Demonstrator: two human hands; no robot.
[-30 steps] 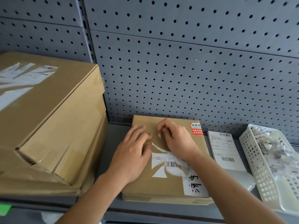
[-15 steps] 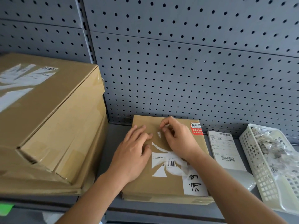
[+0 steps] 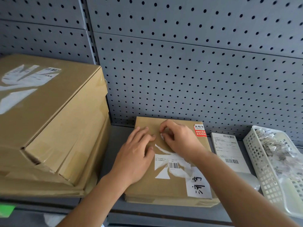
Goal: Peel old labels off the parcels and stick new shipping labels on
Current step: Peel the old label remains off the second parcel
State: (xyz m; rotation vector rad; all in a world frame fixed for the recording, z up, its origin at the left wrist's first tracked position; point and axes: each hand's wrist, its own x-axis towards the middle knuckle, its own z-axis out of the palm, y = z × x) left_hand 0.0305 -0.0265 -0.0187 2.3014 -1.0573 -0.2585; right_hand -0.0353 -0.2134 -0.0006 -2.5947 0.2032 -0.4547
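The parcel (image 3: pixel 142 185) lies flat on the shelf (image 3: pixel 118 145) in front of you. Your left hand (image 3: pixel 137 158) presses it down with straight fingers. Your right hand (image 3: pixel 180 140) pinches a small white scrap (image 3: pixel 162 136) near the parcel's far edge. The torn label (image 3: pixel 172 164) at its middle looks thin and likely to shred: take a loose corner and pull low and slow.

The right hand (image 3: pixel 180 140) has arched its index finger higher over the label scrap (image 3: pixel 162 136), which seems slightly lifted off the parcel (image 3: pixel 155 188) near its far edge.
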